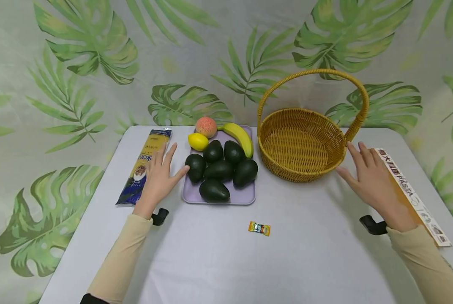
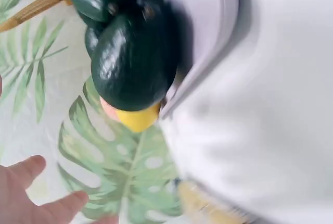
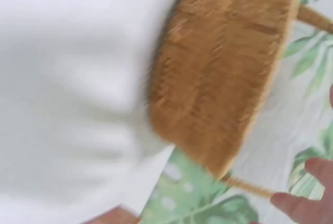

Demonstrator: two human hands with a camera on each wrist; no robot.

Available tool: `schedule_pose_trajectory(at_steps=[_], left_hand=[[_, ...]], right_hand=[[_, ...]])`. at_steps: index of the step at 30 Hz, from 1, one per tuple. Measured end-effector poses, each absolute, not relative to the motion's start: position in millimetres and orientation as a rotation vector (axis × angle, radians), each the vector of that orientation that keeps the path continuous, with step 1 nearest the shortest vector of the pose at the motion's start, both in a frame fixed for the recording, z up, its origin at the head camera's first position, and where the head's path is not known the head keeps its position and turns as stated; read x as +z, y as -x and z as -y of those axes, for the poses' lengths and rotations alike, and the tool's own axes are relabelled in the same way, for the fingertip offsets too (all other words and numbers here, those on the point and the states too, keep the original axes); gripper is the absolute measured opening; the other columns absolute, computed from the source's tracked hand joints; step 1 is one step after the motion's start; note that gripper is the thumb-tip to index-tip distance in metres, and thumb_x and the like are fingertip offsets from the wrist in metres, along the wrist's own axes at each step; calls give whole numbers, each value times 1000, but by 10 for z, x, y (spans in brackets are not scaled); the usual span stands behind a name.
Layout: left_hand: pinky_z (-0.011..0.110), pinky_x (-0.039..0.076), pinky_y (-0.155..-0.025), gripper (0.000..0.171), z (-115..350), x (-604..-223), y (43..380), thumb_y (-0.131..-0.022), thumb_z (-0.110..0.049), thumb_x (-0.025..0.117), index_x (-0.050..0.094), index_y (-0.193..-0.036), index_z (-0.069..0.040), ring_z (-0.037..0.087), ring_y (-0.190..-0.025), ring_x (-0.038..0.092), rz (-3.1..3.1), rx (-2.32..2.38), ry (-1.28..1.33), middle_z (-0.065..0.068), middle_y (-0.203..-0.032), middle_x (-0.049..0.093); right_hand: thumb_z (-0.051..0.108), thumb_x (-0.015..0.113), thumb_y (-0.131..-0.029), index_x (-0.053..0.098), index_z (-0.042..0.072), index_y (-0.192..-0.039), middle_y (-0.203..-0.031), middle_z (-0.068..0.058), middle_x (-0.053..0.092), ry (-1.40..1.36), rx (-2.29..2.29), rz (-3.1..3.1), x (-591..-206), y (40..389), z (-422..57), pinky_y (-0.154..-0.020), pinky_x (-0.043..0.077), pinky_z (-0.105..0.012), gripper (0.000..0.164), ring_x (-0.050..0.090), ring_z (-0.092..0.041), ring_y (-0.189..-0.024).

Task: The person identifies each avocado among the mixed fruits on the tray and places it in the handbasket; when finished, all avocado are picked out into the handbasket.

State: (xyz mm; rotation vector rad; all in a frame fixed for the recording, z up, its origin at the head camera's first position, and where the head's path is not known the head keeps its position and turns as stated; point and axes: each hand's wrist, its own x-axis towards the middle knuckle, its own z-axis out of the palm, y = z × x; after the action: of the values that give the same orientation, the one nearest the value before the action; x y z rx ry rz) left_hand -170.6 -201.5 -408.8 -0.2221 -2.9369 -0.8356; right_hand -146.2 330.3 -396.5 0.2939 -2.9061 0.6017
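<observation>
My left hand (image 1: 159,179), fingers spread, is over the table between a blue-and-gold pasta packet (image 1: 144,166) and a lilac tray (image 1: 190,194); it holds nothing. On the tray lie several dark green avocados (image 1: 214,191), a yellow lemon (image 1: 198,142), a peach (image 1: 206,127) and a banana (image 1: 238,137). The nearest avocado (image 2: 136,62) looms large in the left wrist view. My right hand (image 1: 375,183), also with fingers extended and holding nothing, is beside the wicker basket (image 1: 300,175), its fingertips near the base of the handle. The basket wall (image 3: 218,78) fills the right wrist view's middle.
A small yellow wrapped candy (image 1: 259,228) lies in front of the tray on the white tabletop (image 1: 226,266). Under my right forearm's far side runs a long pasta box (image 1: 414,198). Behind the table hangs a leaf-patterned cloth (image 1: 196,55). The basket's tall handle (image 1: 317,72) arches high.
</observation>
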Motion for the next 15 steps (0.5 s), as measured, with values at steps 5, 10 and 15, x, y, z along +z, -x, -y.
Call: schedule_pose_trajectory(at_steps=[5,10,15], left_hand=[[55,19,-110,82,2087,-4238,1595,-93,-39,62,11,-155,-23,36,-141,16,2794,-1462,265,9,-159,9],[48,21,-111,87,2102,-4439,1522,-92,-15,66,7,-155,-12,37,-140,22,2653,-1920,313,17,-157,13],[47,20,-111,89,2111,-4595,1513,-87,-7,70,10,-153,-2,36,-140,20,2663,-2013,331,19,-156,15]], right_hand=[[30,56,-98,13,16,-155,-156,-21,11,-476,936,2834,-3758,1463,-3036,-105,10,-67,73,11,-45,-139],[18,55,-98,18,20,-155,-154,-15,24,-653,1235,2772,-3643,1482,-2685,-98,30,-64,67,32,-43,-132],[9,49,-100,21,14,-153,-150,-16,31,-927,1620,2739,-3689,1579,-2318,-91,47,-36,61,45,-41,-122]])
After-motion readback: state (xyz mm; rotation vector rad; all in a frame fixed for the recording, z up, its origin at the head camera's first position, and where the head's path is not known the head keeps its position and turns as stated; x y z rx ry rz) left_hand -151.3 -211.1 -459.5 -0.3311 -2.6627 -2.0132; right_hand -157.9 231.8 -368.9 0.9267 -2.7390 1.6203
